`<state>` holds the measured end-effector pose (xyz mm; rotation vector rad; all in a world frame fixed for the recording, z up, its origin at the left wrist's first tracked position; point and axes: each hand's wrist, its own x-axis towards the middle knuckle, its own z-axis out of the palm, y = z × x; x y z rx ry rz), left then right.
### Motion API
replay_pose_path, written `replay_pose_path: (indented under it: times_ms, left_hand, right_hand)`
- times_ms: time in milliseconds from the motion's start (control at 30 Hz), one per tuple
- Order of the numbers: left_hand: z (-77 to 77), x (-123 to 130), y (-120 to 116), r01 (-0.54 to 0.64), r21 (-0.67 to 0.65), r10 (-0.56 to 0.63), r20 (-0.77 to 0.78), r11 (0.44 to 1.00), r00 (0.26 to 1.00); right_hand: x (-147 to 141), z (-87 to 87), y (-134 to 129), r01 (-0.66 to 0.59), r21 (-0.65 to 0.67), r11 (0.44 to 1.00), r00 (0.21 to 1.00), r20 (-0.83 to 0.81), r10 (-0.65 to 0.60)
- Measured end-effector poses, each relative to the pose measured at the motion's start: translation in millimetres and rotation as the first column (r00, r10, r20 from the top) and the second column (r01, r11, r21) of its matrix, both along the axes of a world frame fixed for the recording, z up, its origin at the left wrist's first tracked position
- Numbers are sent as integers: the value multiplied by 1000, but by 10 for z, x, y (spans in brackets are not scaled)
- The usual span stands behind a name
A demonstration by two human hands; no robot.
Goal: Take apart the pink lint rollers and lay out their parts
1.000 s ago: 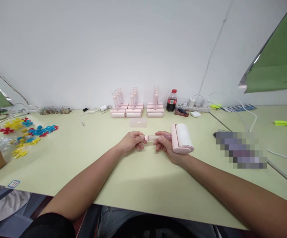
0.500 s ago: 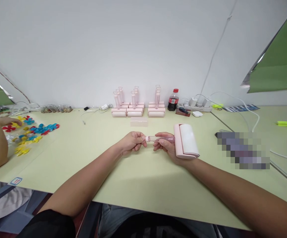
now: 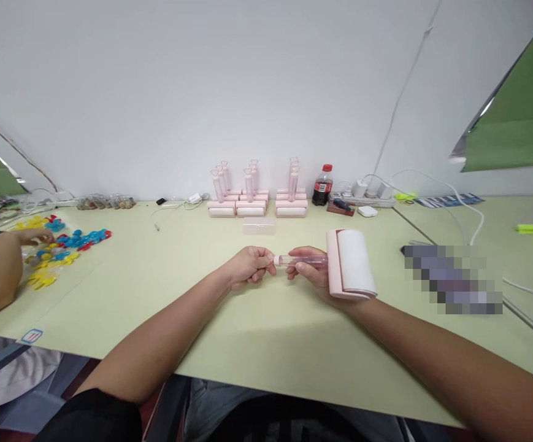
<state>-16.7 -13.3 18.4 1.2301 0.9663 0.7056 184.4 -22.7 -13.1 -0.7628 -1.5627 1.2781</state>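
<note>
A pink lint roller (image 3: pixel 357 263) with a white paper roll lies sideways over the table, its head to the right. My right hand (image 3: pixel 311 270) is closed around its clear pink handle (image 3: pixel 291 261), palm side partly hidden behind the roller head. At the handle's left end is a pale pink cap (image 3: pixel 277 260), where the fingers of my left hand (image 3: pixel 251 267) pinch; whatever lies inside that pinch is hidden. Beyond my hands a clear pinkish cover (image 3: pixel 259 226) rests on the table.
Several similar lint rollers (image 3: pixel 291 209) stand in rows by the wall. Right of them are a cola bottle (image 3: pixel 322 185), a screwdriver (image 3: pixel 341 205) and a power strip (image 3: pixel 367 201) with cables. At left, another person's hand (image 3: pixel 36 237) is among colourful plastic pieces (image 3: pixel 82 238).
Both my hands and the lint roller have shifted very slightly right in the picture. The other person's arm at left has moved, its hand now farther over the colourful pieces.
</note>
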Motion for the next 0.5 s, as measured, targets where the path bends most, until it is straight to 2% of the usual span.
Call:
replay_pose_path:
  times_ms: [67, 100, 133, 167, 233, 267, 300, 367, 400, 433, 500]
  left_hand:
    - [-51, 58, 44, 32, 88, -27, -63, 996, 998]
    - [-78, 76, 77, 30, 179, -5, -138, 983, 990]
    - [-103, 78, 117, 16, 303, 59, -236, 953, 970]
    - [-128, 62, 165, 7, 447, 161, -338, 894, 927]
    - [-173, -25, 281, 59, 695, 419, -497, 717, 760]
    - [-195, -86, 343, 122, 755, 521, -550, 645, 653]
    - [-217, -151, 402, 180, 770, 588, -596, 612, 548]
    - [-256, -262, 500, 251, 723, 617, -684, 643, 389]
    - [-270, -299, 532, 266, 691, 604, -719, 672, 344]
    - [-277, -319, 550, 278, 666, 586, -743, 692, 322]
    - [-268, -317, 550, 286, 674, 592, -737, 681, 327]
  right_hand:
    - [-31, -11, 33, 6, 38, 999, 1000, 29, -7]
    - [-43, -20, 55, 25, 51, 998, 999, 37, -26]
    - [-50, -31, 79, 59, 61, 996, 998, 34, -61]
    - [-51, -47, 105, 107, 65, 992, 994, 24, -109]
    - [-40, -84, 158, 194, 54, 980, 980, 23, -195]
    - [-31, -103, 180, 209, 48, 977, 977, 40, -211]
    - [-24, -120, 197, 213, 43, 976, 974, 64, -216]
    - [-20, -138, 211, 204, 36, 978, 972, 112, -207]
    - [-23, -138, 207, 197, 44, 979, 971, 126, -201]
    - [-28, -132, 199, 187, 60, 980, 971, 142, -194]
    - [-38, -108, 172, 172, 92, 981, 965, 184, -186]
